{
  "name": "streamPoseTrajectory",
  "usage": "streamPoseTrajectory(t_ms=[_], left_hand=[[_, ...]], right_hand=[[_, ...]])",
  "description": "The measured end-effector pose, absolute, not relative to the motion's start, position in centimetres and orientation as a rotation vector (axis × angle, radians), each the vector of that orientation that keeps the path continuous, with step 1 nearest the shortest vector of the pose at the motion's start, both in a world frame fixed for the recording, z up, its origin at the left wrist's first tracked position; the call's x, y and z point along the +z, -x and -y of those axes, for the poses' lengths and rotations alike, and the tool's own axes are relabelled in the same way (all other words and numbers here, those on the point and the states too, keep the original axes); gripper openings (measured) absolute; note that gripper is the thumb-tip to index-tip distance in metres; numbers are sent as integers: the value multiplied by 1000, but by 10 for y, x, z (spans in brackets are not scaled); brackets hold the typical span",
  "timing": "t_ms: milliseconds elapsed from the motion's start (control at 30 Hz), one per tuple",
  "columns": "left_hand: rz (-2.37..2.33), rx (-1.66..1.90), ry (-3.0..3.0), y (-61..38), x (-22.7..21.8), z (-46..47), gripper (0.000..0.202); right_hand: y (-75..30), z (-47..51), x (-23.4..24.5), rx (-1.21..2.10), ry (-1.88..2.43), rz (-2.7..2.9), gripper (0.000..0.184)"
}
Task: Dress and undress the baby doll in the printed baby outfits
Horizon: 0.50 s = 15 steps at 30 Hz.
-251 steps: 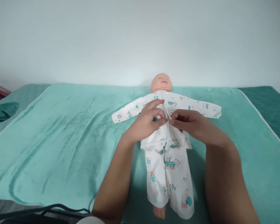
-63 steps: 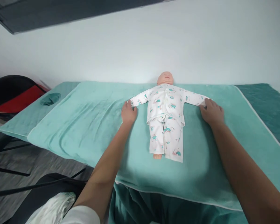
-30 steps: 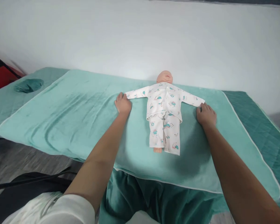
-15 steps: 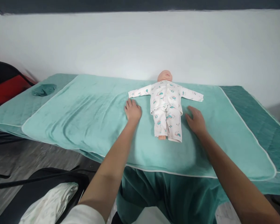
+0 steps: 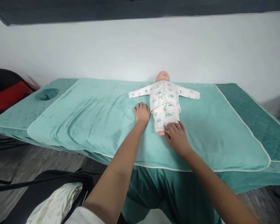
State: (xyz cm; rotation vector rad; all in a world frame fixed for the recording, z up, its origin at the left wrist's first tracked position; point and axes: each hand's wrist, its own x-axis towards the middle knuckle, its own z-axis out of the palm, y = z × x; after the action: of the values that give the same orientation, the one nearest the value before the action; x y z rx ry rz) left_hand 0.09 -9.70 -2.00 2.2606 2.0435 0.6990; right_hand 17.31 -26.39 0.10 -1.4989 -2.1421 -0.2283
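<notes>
A baby doll lies on its back on a light green sheet, arms stretched out to both sides. It wears a white printed long-sleeved top and matching trousers. One foot shows at a hem; the other leg's end is hidden under my right hand, whose fingers curl over that trouser leg with the thumb by the hem. My left hand rests palm down on the sheet beside the doll's waist, fingers apart and holding nothing, close to the top's edge.
The light green sheet covers a long padded bed against a white wall. A face hole is at the bed's left end. A black chair with a crumpled printed cloth stands at lower left; a red and black item is beyond.
My right hand has moved left from beside the doll onto its lower trouser leg. My left hand has shifted right and nearer the doll's waist. The camera view has tilted slightly.
</notes>
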Motion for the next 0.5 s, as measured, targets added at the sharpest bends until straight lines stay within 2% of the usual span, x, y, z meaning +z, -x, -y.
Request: streamPoseTrajectory(t_ms=[133,367,500], left_hand=[[-2075,702,-2261,-2,-21,97,36],[-2092,733,-2255,-2,-21,96,32],[-2101,719,-2248,-1,-22,95,31]], right_hand=[[-169,254,7,-223,1509,2172,11],[-161,261,37,-46,1175,2232,9],[-162,263,33,15,1189,2236,9]])
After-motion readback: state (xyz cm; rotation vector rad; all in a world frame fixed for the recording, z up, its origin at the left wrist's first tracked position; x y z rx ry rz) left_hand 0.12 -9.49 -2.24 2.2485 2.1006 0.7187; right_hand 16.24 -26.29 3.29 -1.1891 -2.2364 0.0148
